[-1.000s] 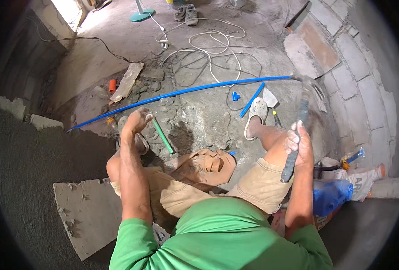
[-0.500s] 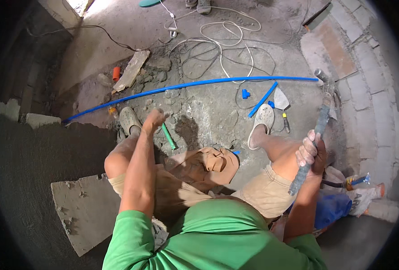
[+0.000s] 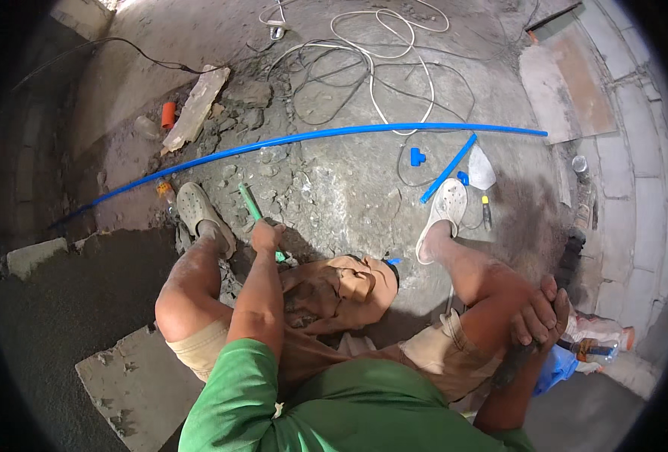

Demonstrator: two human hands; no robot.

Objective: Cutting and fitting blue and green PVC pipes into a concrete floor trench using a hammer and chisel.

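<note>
Left hand fisted around slim green chisel-like rod on broken grey concrete floor | right hand gripping dark tool handle at knee | chipping looks partly done, rubble uncleared

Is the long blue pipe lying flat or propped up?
Flat: the long blue pipe lies on the rubble-strewn floor, beyond both feet.

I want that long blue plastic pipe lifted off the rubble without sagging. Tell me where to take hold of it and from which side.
Grip the long blue plastic pipe near its middle, coming from the near side, by the feet. It lies flat across the floor, so a central hold should balance both ends. White cables cross the far side there, making that approach more cluttered.
</note>
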